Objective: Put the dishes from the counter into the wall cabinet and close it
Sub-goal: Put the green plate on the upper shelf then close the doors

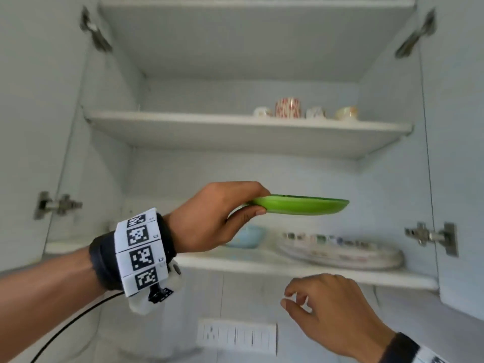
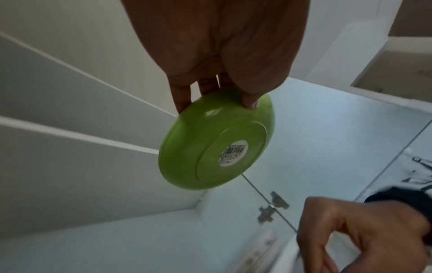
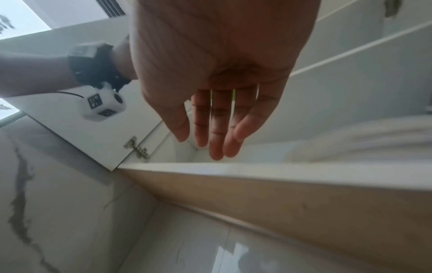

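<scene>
My left hand (image 1: 258, 203) pinches the near rim of a green plate (image 1: 303, 205), thumb below and fingers on top, holding it level in front of the open wall cabinet above its bottom shelf (image 1: 262, 264). In the left wrist view the green plate (image 2: 210, 144) shows its underside with a white barcode sticker. My right hand (image 1: 296, 298) hovers below the shelf edge with loosely curled fingers, holding nothing; in the right wrist view the right hand (image 3: 205, 140) has its fingers relaxed and nearly straight.
On the bottom shelf sit a light blue bowl (image 1: 247, 237) and a stack of patterned plates (image 1: 340, 251). Several cups (image 1: 288, 108) stand on the middle shelf. Both cabinet doors are swung open, hinges (image 1: 429, 235) exposed. A switch panel (image 1: 237, 336) is on the wall below.
</scene>
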`<action>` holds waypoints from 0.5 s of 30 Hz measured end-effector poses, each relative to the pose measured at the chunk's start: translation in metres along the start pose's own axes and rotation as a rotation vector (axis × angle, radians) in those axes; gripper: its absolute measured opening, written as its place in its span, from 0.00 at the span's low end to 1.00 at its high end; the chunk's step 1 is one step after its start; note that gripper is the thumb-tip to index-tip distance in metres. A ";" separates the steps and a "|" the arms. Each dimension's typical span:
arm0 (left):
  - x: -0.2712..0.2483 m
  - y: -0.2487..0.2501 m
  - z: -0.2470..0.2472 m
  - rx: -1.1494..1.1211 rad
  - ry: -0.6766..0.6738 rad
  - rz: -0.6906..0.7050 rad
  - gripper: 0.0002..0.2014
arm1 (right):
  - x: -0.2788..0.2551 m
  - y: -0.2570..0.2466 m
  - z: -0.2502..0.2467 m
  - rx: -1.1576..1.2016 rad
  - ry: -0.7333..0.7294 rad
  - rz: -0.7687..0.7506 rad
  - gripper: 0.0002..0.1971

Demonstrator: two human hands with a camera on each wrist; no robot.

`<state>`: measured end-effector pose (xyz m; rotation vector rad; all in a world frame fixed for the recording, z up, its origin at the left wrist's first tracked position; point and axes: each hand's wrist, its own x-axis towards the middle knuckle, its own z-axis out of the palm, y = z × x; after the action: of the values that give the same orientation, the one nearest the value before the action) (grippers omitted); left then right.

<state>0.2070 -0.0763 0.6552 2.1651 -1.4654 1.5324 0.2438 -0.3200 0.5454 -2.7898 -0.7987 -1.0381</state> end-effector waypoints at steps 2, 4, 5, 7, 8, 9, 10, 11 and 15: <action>0.018 -0.022 -0.014 0.070 0.049 0.017 0.11 | 0.029 0.003 -0.017 -0.023 0.126 -0.027 0.19; 0.036 -0.043 -0.028 0.132 0.080 0.042 0.11 | 0.060 0.008 -0.032 -0.061 0.270 -0.062 0.19; 0.044 -0.053 -0.034 0.158 0.094 0.053 0.10 | 0.075 0.011 -0.039 -0.092 0.315 -0.073 0.18; 0.059 -0.074 -0.049 0.219 0.129 0.068 0.11 | 0.104 0.017 -0.056 -0.154 0.413 -0.089 0.18; 0.066 -0.086 -0.056 0.251 0.153 0.070 0.11 | 0.121 0.020 -0.067 -0.171 0.464 -0.104 0.19; 0.073 -0.096 -0.063 0.276 0.181 0.060 0.12 | 0.136 0.023 -0.077 -0.181 0.490 -0.116 0.21; 0.080 -0.107 -0.070 0.294 0.212 0.040 0.12 | 0.152 0.026 -0.086 -0.188 0.507 -0.119 0.24; 0.087 -0.120 -0.078 0.311 0.237 0.016 0.11 | 0.170 0.030 -0.096 -0.191 0.514 -0.115 0.26; 0.108 -0.169 -0.098 0.376 0.274 -0.073 0.10 | 0.230 0.050 -0.125 -0.221 0.546 -0.057 0.33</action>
<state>0.2702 0.0003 0.8554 2.0452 -1.0715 2.1153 0.3413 -0.2885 0.7920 -2.4367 -0.7228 -1.8795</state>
